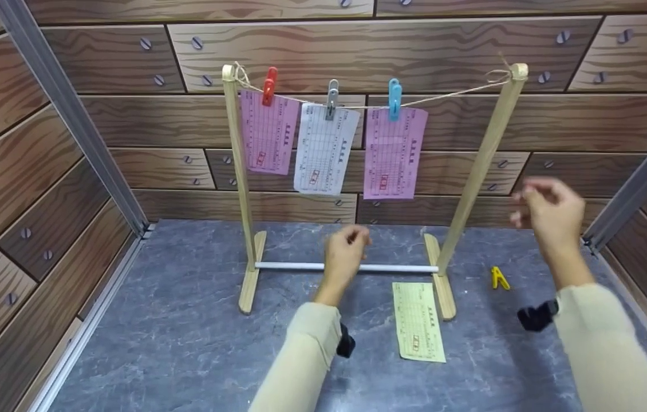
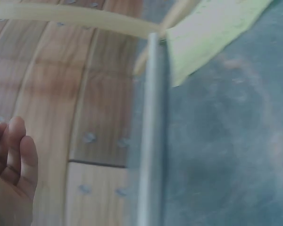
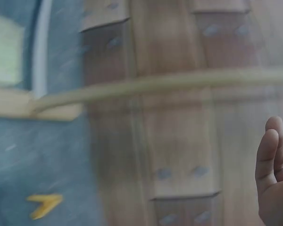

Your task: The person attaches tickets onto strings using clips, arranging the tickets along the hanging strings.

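My left hand [image 1: 344, 255] hovers over the white crossbar [image 1: 289, 266] of a wooden stand, fingers loosely curled and holding nothing. To the right of the stand my right hand [image 1: 557, 214] is raised, its fingers bent loosely with nothing in them. Below it on the tabletop lies a yellow clothespin [image 1: 499, 278]. A yellow-green printed slip [image 1: 418, 323] lies flat by the stand's right foot. On the twine [image 1: 455, 92] hang a pink slip [image 1: 269, 134] under a red clothespin [image 1: 269, 86], a white slip [image 1: 326, 151] under a grey clothespin [image 1: 332, 98], and another pink slip [image 1: 393, 154] under a blue clothespin [image 1: 395, 98].
The stand's left post [image 1: 239, 171] and right post [image 1: 481, 171] rise from wooden feet on a grey marbled tabletop [image 1: 186, 343]. Wood-patterned walls [image 1: 415, 51] enclose the back and sides, with metal rails [image 1: 71, 114] at the corners.
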{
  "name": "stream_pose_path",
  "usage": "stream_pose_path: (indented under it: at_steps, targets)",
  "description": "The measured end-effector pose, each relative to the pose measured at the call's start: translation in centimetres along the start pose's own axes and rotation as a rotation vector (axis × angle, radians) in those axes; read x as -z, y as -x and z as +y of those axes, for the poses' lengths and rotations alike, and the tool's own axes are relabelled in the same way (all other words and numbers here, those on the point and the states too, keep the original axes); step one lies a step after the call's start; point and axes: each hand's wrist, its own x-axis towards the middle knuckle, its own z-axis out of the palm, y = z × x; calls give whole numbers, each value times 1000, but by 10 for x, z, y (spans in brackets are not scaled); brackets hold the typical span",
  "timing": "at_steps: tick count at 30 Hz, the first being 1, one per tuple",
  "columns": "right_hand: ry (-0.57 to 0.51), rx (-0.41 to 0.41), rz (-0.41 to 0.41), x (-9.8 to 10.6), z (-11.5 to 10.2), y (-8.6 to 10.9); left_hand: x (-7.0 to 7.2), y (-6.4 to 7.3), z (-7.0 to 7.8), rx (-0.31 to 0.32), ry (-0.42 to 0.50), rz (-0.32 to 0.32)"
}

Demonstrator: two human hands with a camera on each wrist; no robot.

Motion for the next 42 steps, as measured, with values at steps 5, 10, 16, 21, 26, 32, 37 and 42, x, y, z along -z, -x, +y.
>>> stream_pose_path:
  at_steps: [5, 10, 16, 21, 26, 32, 37, 42]
  targets:
    - [248, -205, 87, 40, 56, 8, -22, 21, -21, 81, -70, -101]
    - [581, -353, 21, 67, 106, 24, -38, 39, -43, 160, -266, -136]
    - [686, -526, -36, 83, 142, 42, -49, 51, -66, 141, -462, -250]
    - [824, -540, -88, 82, 157, 49, -57, 57, -74, 86, -655, -253]
    - [900, -522, -181, 86, 152, 45, -68, 62, -73, 79, -764, -202]
    - [957, -534, -169, 86, 156, 42, -66, 64, -77, 59, -738, -199]
    - [1032, -510, -133, 86, 161, 41, -64, 64, -79, 50, -679, -186]
    - [1063, -477, -135, 88, 163, 41, -63, 63, -80, 45, -663, -154]
